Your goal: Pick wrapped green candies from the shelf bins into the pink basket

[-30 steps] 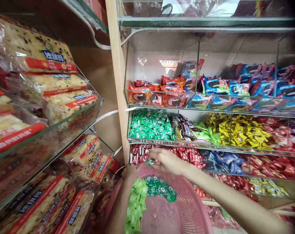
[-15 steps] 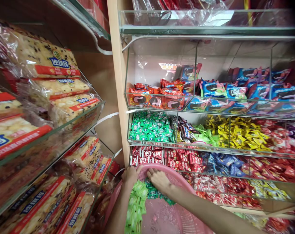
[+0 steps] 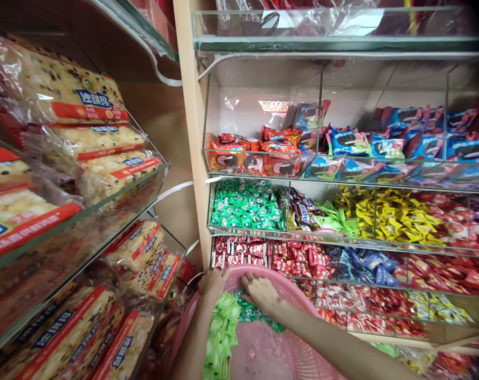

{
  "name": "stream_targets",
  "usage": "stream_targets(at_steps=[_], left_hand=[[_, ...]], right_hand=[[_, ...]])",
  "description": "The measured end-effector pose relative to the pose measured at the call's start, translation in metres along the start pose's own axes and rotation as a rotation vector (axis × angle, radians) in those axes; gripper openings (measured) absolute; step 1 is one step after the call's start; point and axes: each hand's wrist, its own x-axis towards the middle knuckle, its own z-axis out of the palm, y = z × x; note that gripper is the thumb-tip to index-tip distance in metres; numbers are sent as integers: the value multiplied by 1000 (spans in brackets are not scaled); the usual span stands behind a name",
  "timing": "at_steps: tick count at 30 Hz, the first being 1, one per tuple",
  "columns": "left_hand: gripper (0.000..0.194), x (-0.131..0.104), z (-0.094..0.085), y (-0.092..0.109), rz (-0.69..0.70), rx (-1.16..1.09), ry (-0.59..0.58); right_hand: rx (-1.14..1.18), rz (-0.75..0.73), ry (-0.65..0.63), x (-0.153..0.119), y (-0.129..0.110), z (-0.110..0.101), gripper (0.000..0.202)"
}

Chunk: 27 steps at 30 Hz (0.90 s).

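Note:
A pink plastic basket [image 3: 263, 343] with a perforated wall is at the bottom centre. My left hand [image 3: 213, 282] grips its far left rim, fingers closed over the edge. Inside the basket, my right hand [image 3: 260, 292] rests over a heap of dark green wrapped candies [image 3: 249, 311] by the far wall. Its fingers are curled, and whatever lies under them is hidden. Light green packets [image 3: 223, 330] fill the basket's left side, partly behind my left forearm.
Glass-fronted bins ahead hold green candies [image 3: 247, 206], yellow candies [image 3: 397, 216], red packets [image 3: 239, 252] and orange packs [image 3: 281, 150]. On the left, angled shelves carry wrapped pastry bars [image 3: 92, 100]. A wooden post [image 3: 191, 121] stands between the two shelf units.
The view has shifted very slightly. My right hand has moved a little to the right over the dark green candies; my left hand stays on the rim.

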Motion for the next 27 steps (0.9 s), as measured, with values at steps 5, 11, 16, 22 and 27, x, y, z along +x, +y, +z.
stream_targets(at_steps=[5, 11, 16, 22, 27], left_hand=[[76, -2, -2, 1, 3, 10, 6], [76, -2, -2, 1, 10, 7, 10], [74, -3, -2, 1, 5, 9, 6], [75, -2, -1, 1, 2, 13, 9], [77, -1, -1, 1, -2, 16, 8]], right_hand=[[13, -27, -16, -6, 2, 2, 37], [30, -22, -47, -7, 4, 2, 34], [40, 53, -70, -4, 5, 1, 34], [46, 73, -62, -4, 6, 1, 38], [46, 112, -45, -2, 5, 4, 35]])
